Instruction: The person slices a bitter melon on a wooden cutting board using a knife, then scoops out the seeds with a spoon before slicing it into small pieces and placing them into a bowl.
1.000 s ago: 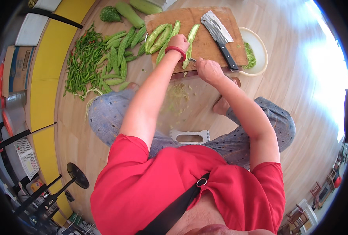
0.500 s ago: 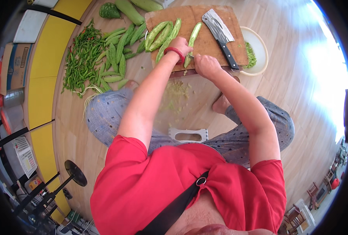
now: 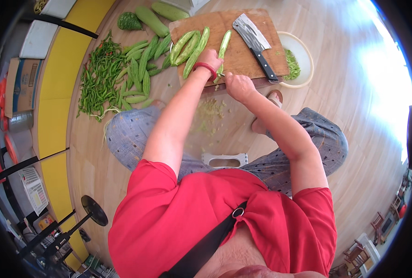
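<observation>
A halved, hollowed bitter melon [image 3: 224, 44] lies lengthwise on the wooden cutting board [image 3: 250, 62]. My left hand [image 3: 209, 59], with a red bangle at its wrist, grips this half from the left. At the melon's near end, my right hand [image 3: 239, 86] is closed round a small metal utensil [image 3: 221, 74]; only a short shiny part shows, and its kind is hidden. More bitter melon halves [image 3: 201, 51] lie left of my left hand. A cleaver [image 3: 254, 37] with a black handle rests on the board's right side. Pale scraps [image 3: 210, 111] are scattered on the floor below the board.
Right of the board stands a white bowl [image 3: 309, 53] with sliced green pieces [image 3: 291, 65]. Whole bitter melons [image 3: 143, 69], a heap of green chillies [image 3: 99, 76] and long gourds [image 3: 150, 21] lie to the left. A small stool [image 3: 224, 156] is between my legs.
My right hand and the metal utensil have shifted slightly toward me along the melon half, to its near end. My left hand keeps its grip. The whole view has shifted a little.
</observation>
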A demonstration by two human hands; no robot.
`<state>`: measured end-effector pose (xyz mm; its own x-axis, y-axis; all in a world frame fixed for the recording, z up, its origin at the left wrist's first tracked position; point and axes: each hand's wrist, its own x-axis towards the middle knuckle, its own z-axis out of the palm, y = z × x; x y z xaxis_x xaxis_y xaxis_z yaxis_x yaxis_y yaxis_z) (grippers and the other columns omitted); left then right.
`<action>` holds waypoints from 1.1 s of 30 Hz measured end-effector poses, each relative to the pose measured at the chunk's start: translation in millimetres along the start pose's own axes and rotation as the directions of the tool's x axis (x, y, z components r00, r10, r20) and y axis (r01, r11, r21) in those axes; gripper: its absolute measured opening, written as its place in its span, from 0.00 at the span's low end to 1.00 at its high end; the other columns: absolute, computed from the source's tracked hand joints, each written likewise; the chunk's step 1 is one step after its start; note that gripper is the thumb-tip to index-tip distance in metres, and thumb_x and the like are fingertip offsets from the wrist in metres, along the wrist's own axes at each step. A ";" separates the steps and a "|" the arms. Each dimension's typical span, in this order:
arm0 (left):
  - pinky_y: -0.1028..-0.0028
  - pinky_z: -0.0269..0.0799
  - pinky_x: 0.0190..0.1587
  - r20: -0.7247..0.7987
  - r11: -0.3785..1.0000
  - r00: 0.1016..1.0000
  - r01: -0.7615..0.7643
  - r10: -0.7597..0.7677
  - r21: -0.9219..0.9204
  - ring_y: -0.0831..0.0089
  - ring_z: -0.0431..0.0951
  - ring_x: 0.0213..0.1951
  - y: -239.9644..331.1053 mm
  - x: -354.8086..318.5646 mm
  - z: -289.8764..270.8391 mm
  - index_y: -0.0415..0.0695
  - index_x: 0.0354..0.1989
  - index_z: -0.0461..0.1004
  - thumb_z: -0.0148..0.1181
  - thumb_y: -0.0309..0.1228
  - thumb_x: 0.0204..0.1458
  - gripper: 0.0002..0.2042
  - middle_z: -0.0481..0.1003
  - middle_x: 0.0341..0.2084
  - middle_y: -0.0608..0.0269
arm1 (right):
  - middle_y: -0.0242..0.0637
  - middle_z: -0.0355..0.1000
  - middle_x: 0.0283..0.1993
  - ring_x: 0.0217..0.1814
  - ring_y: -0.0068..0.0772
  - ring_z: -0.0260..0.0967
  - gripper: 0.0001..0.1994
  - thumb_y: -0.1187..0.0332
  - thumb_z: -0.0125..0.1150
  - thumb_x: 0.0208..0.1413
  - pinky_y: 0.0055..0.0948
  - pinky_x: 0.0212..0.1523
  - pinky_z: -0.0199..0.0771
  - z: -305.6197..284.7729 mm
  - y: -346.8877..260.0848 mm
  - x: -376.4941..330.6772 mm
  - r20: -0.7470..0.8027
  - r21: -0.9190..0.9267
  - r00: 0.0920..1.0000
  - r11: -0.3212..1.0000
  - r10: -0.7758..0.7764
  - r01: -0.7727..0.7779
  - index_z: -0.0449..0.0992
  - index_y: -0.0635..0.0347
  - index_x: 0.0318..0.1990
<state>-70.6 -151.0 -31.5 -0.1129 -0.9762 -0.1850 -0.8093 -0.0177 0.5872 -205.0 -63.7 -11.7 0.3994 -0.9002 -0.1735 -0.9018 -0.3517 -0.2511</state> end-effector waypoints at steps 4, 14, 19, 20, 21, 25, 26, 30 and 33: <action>0.66 0.70 0.32 0.022 1.000 0.999 0.024 -0.024 0.018 0.62 0.76 0.26 -4.9 0.3 -1.9 0.40 0.23 0.74 0.64 0.39 0.38 0.13 0.75 0.21 0.52 | 0.48 0.73 0.25 0.29 0.46 0.74 0.09 0.69 0.42 0.51 0.41 0.31 0.74 20.8 -27.8 -33.1 0.172 -0.002 0.976 0.991 -0.134 0.137 0.68 0.64 0.33; 0.65 0.69 0.31 0.020 1.000 1.000 -0.018 0.019 -0.017 0.59 0.75 0.27 -4.5 -4.3 -2.1 0.40 0.23 0.73 0.62 0.38 0.40 0.13 0.74 0.22 0.51 | 0.50 0.72 0.22 0.26 0.48 0.73 0.09 0.69 0.41 0.51 0.42 0.29 0.73 -12.8 9.2 5.4 -0.104 -0.007 0.995 1.000 -0.001 0.000 0.67 0.63 0.27; 0.64 0.68 0.32 0.008 0.999 1.000 0.001 -0.001 -0.037 0.57 0.74 0.27 -0.8 -5.6 0.1 0.40 0.22 0.73 0.62 0.39 0.40 0.13 0.74 0.22 0.50 | 0.48 0.73 0.25 0.28 0.47 0.73 0.08 0.69 0.42 0.51 0.40 0.31 0.73 1.2 -1.8 -4.1 0.030 -0.033 0.998 0.998 -0.053 0.054 0.67 0.63 0.28; 0.64 0.68 0.32 0.000 0.999 1.000 0.007 -0.007 -0.046 0.57 0.74 0.27 -3.6 -5.4 -0.3 0.40 0.22 0.73 0.62 0.39 0.40 0.13 0.74 0.22 0.50 | 0.47 0.73 0.26 0.29 0.47 0.73 0.08 0.69 0.43 0.51 0.40 0.32 0.73 0.4 -10.8 -9.8 0.096 -0.041 0.993 0.997 -0.063 0.067 0.67 0.63 0.28; 0.65 0.68 0.32 0.019 1.000 1.000 0.010 -0.009 -0.021 0.58 0.74 0.27 -4.1 -3.7 -0.7 0.40 0.22 0.73 0.62 0.39 0.40 0.13 0.74 0.22 0.50 | 0.48 0.72 0.24 0.27 0.47 0.73 0.07 0.70 0.42 0.51 0.40 0.29 0.73 11.3 -16.9 -16.3 0.098 -0.035 0.988 0.992 -0.115 0.119 0.66 0.63 0.29; 0.65 0.68 0.32 0.016 0.999 1.000 0.006 -0.005 -0.036 0.59 0.75 0.27 -3.0 -1.5 -5.0 0.40 0.22 0.73 0.62 0.39 0.40 0.13 0.74 0.21 0.51 | 0.49 0.71 0.22 0.26 0.48 0.72 0.08 0.70 0.41 0.51 0.42 0.27 0.72 39.5 -34.7 -39.5 0.164 0.057 0.970 0.983 -0.181 0.174 0.66 0.64 0.31; 0.65 0.69 0.31 0.012 0.999 1.000 -0.001 0.001 -0.049 0.59 0.75 0.26 -2.5 0.8 -6.1 0.40 0.22 0.73 0.62 0.39 0.40 0.13 0.74 0.21 0.51 | 0.49 0.72 0.24 0.28 0.48 0.73 0.08 0.70 0.42 0.51 0.42 0.30 0.72 37.9 -31.4 -38.0 0.160 0.069 0.976 0.988 -0.148 0.138 0.67 0.64 0.31; 0.67 0.70 0.31 0.048 0.994 0.999 0.005 0.000 -0.109 0.61 0.75 0.26 -5.8 -1.8 2.4 0.38 0.26 0.73 0.61 0.37 0.41 0.13 0.75 0.22 0.53 | 0.54 0.72 0.28 0.34 0.50 0.73 0.09 0.71 0.42 0.49 0.42 0.36 0.72 9.2 -18.3 -43.9 0.126 0.156 0.992 0.987 0.000 -0.020 0.69 0.64 0.30; 0.71 0.71 0.32 0.036 0.991 0.999 -0.006 0.011 -0.135 0.65 0.76 0.27 -16.3 0.0 6.0 0.36 0.33 0.72 0.59 0.34 0.43 0.14 0.75 0.24 0.53 | 0.55 0.72 0.28 0.34 0.51 0.72 0.09 0.70 0.42 0.50 0.43 0.37 0.71 -2.7 -11.3 -42.2 0.058 0.211 0.995 0.973 0.085 -0.095 0.69 0.65 0.29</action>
<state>-60.9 -149.4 -45.8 -0.1422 -0.9680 -0.2066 -0.7235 -0.0408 0.6891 -212.2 -22.5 1.0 0.3302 -0.9104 -0.2493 -0.8806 -0.2020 -0.4286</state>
